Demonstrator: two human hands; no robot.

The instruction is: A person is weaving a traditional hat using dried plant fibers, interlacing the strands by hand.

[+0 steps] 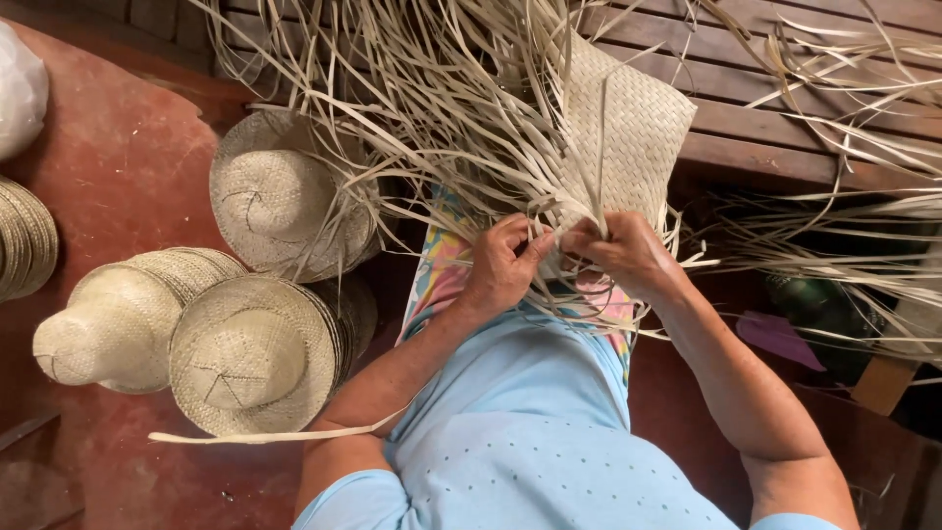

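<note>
A half-woven straw piece [628,123] rests over my lap, its woven panel pointing away and many loose pale palm strips [442,108] fanning out from it. My left hand [502,265] pinches strips at the near edge of the weave. My right hand [623,253] grips the strips right beside it, fingers curled round them. Both hands nearly touch at the weave's edge.
Finished straw hats lie on the red floor at left: one single hat [280,196], two stacks on their sides [250,353] [113,324], another stack [25,240] at the far left edge. A wooden bench [785,128] stands ahead. More loose strips [844,255] spread at right.
</note>
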